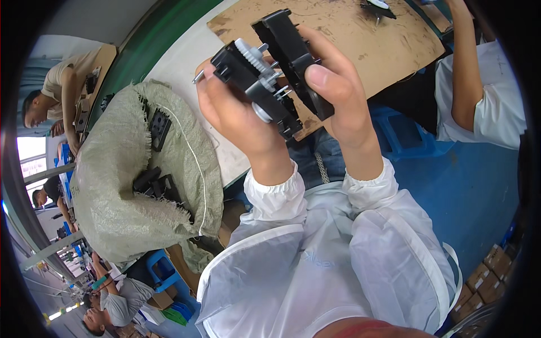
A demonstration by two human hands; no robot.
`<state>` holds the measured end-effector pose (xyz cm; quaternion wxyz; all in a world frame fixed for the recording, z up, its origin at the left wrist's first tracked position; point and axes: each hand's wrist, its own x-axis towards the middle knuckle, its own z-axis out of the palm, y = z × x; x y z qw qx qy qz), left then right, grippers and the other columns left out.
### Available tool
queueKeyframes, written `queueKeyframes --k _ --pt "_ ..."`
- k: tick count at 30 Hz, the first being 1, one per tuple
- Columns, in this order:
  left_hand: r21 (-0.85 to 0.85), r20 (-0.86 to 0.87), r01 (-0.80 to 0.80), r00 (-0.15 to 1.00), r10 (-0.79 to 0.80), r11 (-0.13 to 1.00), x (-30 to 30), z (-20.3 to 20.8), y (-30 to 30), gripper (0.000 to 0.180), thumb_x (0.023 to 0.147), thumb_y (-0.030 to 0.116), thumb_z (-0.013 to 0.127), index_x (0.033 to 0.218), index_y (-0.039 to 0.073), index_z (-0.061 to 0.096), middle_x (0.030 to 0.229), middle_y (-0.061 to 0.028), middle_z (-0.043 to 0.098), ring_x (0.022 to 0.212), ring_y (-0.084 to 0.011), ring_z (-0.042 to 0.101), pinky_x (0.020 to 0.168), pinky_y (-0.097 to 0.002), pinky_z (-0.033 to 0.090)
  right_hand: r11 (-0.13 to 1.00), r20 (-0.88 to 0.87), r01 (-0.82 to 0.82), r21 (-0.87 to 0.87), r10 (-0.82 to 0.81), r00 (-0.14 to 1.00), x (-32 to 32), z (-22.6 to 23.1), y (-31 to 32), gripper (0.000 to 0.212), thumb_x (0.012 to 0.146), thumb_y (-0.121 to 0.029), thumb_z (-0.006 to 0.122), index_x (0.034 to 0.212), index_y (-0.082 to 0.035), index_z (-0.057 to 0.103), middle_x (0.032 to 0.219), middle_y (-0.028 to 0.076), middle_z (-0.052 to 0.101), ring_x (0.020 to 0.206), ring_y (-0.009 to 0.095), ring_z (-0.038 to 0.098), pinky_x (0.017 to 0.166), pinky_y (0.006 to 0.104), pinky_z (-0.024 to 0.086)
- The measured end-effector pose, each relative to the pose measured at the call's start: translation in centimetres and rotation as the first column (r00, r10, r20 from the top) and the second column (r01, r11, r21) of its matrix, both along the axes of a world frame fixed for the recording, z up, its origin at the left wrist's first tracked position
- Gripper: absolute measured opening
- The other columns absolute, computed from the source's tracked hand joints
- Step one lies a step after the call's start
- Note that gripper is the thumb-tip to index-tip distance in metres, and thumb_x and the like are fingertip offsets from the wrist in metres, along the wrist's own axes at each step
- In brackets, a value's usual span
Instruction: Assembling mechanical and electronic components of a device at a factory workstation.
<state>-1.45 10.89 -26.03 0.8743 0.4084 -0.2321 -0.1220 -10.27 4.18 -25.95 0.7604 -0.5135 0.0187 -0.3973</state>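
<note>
My left hand (231, 121) is closed round a black plastic gear housing (239, 70), with white gears (252, 54) and metal shafts on its inner side. A metal pin sticks out past my left fingers. In my right hand (338, 84) is a black plastic cover (290, 59), its thumb pressed on the near edge. Both parts are raised above the table, tilted, their inner sides facing each other with a narrow gap at the top. Whether they touch lower down I cannot tell.
An open woven sack (112, 174) with several black plastic parts (160, 129) stands to my left. Brown board (389, 42) covers the table ahead, with a small black-and-white part (378, 8) at the far side. A co-worker's arm (466, 67) and a blue stool (403, 132) are on the right.
</note>
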Motion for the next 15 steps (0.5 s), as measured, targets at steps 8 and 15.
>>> queueKeyframes --k 8,15 --pt "0.044 -0.019 -0.060 0.998 0.061 0.997 0.0 0.3 0.3 0.030 0.104 0.030 0.043 0.101 0.002 0.052 0.084 -0.0134 0.067 0.069 -0.0192 0.068 0.059 -0.0297 0.057 0.998 -0.109 0.053 -0.039 -0.057 0.992 0.9 -0.6 0.1 0.069 0.083 -0.036 0.056 0.133 0.011 0.046 0.114 0.018 0.063 0.101 0.019 0.064 0.087 0.0288 0.052" --pt "-0.038 -0.077 -0.007 0.997 0.004 0.999 0.0 0.9 0.2 0.027 0.103 0.028 0.046 0.100 0.002 0.052 0.080 -0.0092 0.065 0.070 -0.0151 0.067 0.060 -0.0268 0.056 0.997 -0.085 0.046 -0.066 -0.052 0.995 0.9 -0.4 0.2 0.066 0.085 -0.036 0.053 0.132 0.011 0.046 0.113 0.018 0.064 0.097 0.018 0.066 0.085 0.0281 0.054"
